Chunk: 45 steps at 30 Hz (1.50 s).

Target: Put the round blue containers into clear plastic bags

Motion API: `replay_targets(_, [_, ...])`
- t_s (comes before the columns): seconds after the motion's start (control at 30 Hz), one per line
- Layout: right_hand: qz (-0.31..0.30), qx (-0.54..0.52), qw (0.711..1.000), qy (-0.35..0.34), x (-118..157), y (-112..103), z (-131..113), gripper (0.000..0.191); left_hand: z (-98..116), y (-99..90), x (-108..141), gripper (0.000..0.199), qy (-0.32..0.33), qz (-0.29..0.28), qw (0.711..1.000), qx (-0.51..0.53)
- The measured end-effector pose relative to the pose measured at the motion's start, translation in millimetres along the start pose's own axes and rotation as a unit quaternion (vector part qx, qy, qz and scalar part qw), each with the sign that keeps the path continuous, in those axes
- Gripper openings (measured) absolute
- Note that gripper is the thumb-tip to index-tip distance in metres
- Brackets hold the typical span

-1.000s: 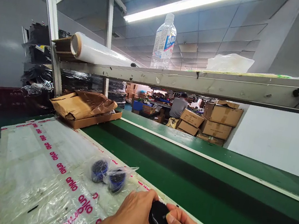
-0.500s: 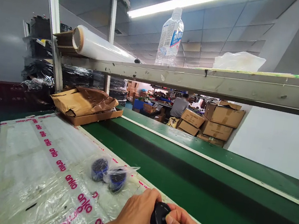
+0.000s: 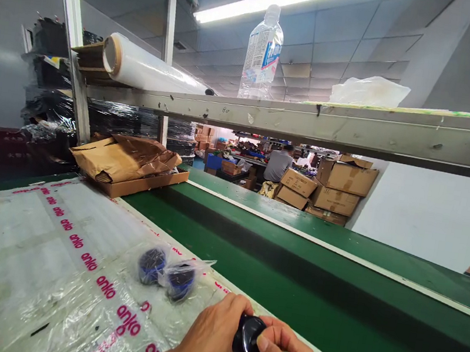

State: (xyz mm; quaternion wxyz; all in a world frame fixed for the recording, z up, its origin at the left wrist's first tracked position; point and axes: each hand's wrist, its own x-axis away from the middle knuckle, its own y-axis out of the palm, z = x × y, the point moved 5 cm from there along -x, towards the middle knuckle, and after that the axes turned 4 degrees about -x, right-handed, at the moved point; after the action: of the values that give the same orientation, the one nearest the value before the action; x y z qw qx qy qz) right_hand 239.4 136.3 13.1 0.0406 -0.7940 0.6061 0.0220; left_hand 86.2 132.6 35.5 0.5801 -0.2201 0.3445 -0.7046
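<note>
Tube light (image 3: 289,3) overhead, bright, slightly blown out. Glare on crinkled plastic across the tabletop (image 3: 41,240); dark shadow band along green surface (image 3: 224,245). Wide-angle stretch at edges.

Surface (image 3: 225,239): green, pale stripe lengthwise. Pale sheet (image 3: 29,238), pink "anko" lettering, lower left; on it, two blue-and-black round items (image 3: 166,272) in clear plastic, and one thin black strip (image 3: 40,329). Cardboard tray (image 3: 149,183), left, bearing crumpled brown paper (image 3: 130,158). Shelf (image 3: 271,116), above: film roll (image 3: 157,71), upright clear bottle (image 3: 262,55), whitish plastic (image 3: 368,93).

black object (image 3: 251,341) partly hidden by fingers (image 3: 268,348), distant person (image 3: 278,166) blurred
</note>
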Motion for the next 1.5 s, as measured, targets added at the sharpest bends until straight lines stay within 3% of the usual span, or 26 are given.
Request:
replay_targets(0.5, [0.047, 0.015, 0.998, -0.038, 4, 5, -8, 0.039, 5, -2.9, 1, 0.052, 0.002, -0.010, 1.000, -0.005])
replay_targets(0.73, [0.039, 0.052, 0.997, -0.039, 4, 4, -2, 0.035, 6, -3.9, 2, 0.053, -0.004, -0.018, 1.000, -0.011])
replay_targets(1.23, [0.105, 0.078, 0.989, -0.066, 9, 7, 3, 0.032, 5, -0.8, 2, 0.045, 0.004, -0.002, 0.999, -0.033])
replay_targets(1.5, [0.134, 0.064, 0.988, -0.043, 9, 7, 4, 0.026, 3, 0.9, 1, 0.043, 0.009, -0.008, 0.999, -0.035])
